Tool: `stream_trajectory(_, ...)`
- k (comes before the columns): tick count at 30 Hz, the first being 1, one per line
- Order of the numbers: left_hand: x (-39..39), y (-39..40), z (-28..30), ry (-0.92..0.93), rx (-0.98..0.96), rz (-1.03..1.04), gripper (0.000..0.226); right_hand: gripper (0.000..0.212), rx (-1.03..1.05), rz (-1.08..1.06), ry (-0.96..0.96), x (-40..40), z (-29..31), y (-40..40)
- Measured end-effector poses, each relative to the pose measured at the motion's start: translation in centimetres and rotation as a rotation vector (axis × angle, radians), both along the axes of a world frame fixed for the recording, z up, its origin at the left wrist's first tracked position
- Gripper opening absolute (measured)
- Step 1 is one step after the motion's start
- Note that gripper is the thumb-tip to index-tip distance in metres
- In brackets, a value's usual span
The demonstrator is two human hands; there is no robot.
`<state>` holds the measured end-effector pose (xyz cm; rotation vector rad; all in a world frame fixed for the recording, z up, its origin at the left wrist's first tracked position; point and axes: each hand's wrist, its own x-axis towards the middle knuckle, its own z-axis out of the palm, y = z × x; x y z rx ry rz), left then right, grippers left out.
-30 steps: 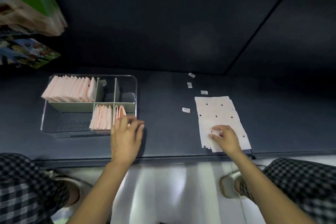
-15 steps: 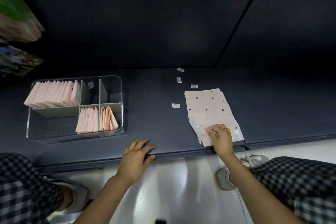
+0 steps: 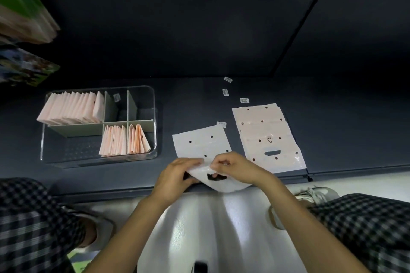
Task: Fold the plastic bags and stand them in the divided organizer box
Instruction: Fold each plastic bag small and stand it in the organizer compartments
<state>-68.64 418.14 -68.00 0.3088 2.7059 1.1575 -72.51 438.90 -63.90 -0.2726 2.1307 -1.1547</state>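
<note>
Bag stack (image 3: 267, 137) lies right of both hands; organizer box (image 3: 97, 125) left. Left hand (image 3: 175, 176) and right hand (image 3: 236, 167) each pinch the white, hole-dotted plastic bag (image 3: 200, 143), near edge lifted.

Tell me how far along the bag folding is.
Done: folded bags stand in three compartments of the organizer box. In hand: the left hand and right hand grip one loose bag at its near edge. Left: the flat stack beside it.
</note>
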Motion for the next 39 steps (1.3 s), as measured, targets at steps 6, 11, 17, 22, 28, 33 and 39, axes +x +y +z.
stream_trajectory(6,-0.4,-1.3,-0.2,-0.212,0.205,0.161,0.026,0.04,-0.099,-0.02,-0.118,-1.6,1.5,1.0)
stream_trajectory(11,-0.7,-1.7,-0.4,-0.391,0.487,0.439,0.026,0.051,-0.315,-0.232,-0.245,-1.6,0.0,3.1)
stream_trajectory(17,-1.0,-2.0,-0.6,-0.475,0.459,0.636,0.014,0.055,-0.254,-0.292,-0.249,-0.7,-3.6,2.6)
stream_trajectory(22,-1.5,-2.1,-1.2,-0.491,0.36,0.71,0.029,0.04,-0.07,-0.274,-0.081,-1.9,-4.3,1.6)
stream_trajectory(28,-0.3,-1.0,-0.5,-0.232,0.122,0.681,0.026,0.028,0.287,-0.355,0.151,-3.2,-5.2,-0.5)
stream_trajectory(33,2.6,0.6,-0.4,0.179,-0.306,0.4,0.05,0.03,0.408,-0.337,0.143,-4.0,-5.6,-0.9)
stream_trajectory(39,4.0,1.6,-2.1,0.173,-0.502,0.008,0.07,0.031,0.465,-0.341,0.13,-4.2,-5.3,-1.4)
